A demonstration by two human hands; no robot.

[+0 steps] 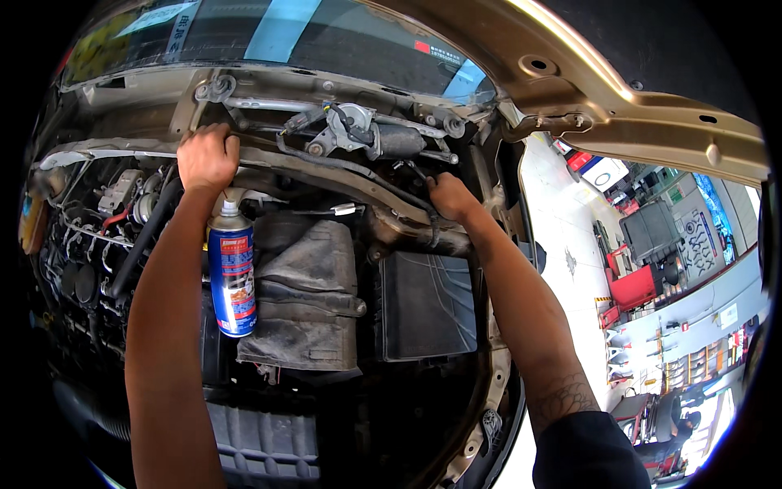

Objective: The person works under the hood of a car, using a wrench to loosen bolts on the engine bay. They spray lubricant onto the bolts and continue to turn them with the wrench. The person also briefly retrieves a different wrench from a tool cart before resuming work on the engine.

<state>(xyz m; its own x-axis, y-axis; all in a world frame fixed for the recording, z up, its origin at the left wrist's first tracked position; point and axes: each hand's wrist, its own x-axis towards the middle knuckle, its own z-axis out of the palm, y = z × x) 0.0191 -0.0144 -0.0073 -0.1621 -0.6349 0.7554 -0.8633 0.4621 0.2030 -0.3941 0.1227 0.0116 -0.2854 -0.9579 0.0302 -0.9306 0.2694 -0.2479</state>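
My left hand (208, 156) is closed over the long metal crossbar (301, 167) that runs across the rear of the engine bay. Below that hand a blue and red spray can (232, 277) stands upright, its nozzle near my wrist. Farther right, my right hand (452, 197) is closed around the end of a slim metal tool (416, 169), which looks like a ratchet wrench. The tool's head reaches in beneath the wiper motor (399, 141); what it touches there is hidden in shadow. The wiper linkage (273, 104) stretches along the cowl under the windscreen.
A raised gold bonnet (619, 90) overhangs the right side. Dusty grey insulation (301, 301) and a black box (428, 306) fill the middle of the bay. Hoses and engine parts (98, 236) crowd the left. Beyond the car, a red tool cart (631, 287) stands on the workshop floor.
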